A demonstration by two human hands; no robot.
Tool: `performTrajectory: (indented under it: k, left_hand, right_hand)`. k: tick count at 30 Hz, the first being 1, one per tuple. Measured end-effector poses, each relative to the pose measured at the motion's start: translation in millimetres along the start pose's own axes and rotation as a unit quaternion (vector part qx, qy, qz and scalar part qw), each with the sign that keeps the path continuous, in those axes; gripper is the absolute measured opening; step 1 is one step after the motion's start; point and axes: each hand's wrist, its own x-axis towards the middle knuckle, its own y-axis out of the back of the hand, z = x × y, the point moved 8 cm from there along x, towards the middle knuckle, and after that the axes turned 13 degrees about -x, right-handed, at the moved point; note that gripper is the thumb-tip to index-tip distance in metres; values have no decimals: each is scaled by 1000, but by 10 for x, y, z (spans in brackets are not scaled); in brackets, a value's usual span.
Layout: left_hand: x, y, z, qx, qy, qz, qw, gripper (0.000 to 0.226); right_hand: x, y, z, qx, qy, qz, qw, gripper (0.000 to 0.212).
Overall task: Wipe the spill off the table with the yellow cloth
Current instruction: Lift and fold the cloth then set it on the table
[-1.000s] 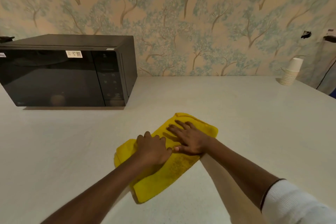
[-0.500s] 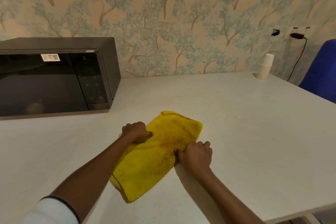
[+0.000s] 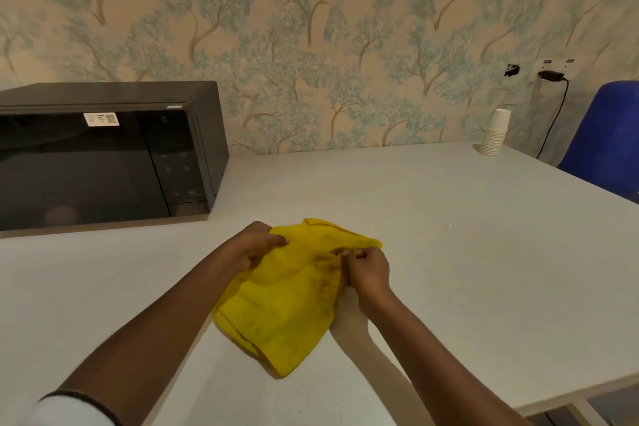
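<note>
The yellow cloth (image 3: 287, 301) lies on the white table (image 3: 466, 245) in front of me, with dark damp stains near its middle. My left hand (image 3: 254, 244) pinches the cloth's far left edge. My right hand (image 3: 366, 266) pinches its far right edge, and the far part of the cloth is lifted and bunched between them. The near part still rests flat on the table. No spill shows on the bare table around the cloth.
A black microwave (image 3: 103, 156) stands at the back left. A stack of white paper cups (image 3: 496, 133) sits at the back right by the wall. A blue chair (image 3: 608, 138) is beyond the table's right edge, with a plugged-in black cable (image 3: 553, 114) behind it.
One second ago both hands pressed flat on the cloth. They then closed on its two side edges, and now the far part of the cloth is raised and gathered between them.
</note>
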Motion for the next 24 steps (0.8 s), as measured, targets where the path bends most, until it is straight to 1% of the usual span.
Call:
performTrajectory:
  k: [2,4,6,7,9,11,12,14,16,19,20,21,22,24]
  left_hand:
    - [-74,31,94,-104,-19,-11,994,30]
    - [-165,56,217,-185,-40,-34,981,23]
    - [-266,98,383,-234,-71,-44,969,14]
    - [-301,136,453,-251,-89,-37,963,17]
    - [-367,223,565,-275,-129,1,953,35]
    - [-446,321,643,-259,-182,66,946,57]
    - [-503,353,682,-251,-211,94,940,62]
    - [-640,390,740,-241,-259,132,926,66]
    - [-689,414,734,-246,-283,137,917,70]
    - [-786,427,733,-230,-314,148,909,69]
    - [-832,430,739,-221,-322,159,907,69]
    - [-890,423,755,-216,-333,169,902,68]
    - [-940,412,766,-217,-340,176,898,68]
    - [-994,405,759,-224,-351,182,891,70]
  right_hand:
    - [23,54,-77,48,3,-13,999,18]
    - [-6,139,-225,105,3,-32,994,41]
    - [-6,231,-381,142,26,-36,989,57]
    - [-5,289,-450,136,46,-26,989,62]
    - [-25,403,-589,88,91,15,992,68]
    - [-67,503,-734,34,138,63,988,66]
    - [-100,550,-815,9,165,88,982,63]
    - [-178,599,-972,-32,209,114,971,59]
    - [-204,576,-1038,-76,225,113,965,50]
    - [-271,537,-1116,-159,266,135,941,26]
    - [-302,545,-1146,-164,282,148,934,21]
    - [-315,555,-1166,-160,291,158,930,20]
    - [-314,563,-1172,-150,289,159,932,21]
    - [-271,592,-1144,-105,259,145,949,24]
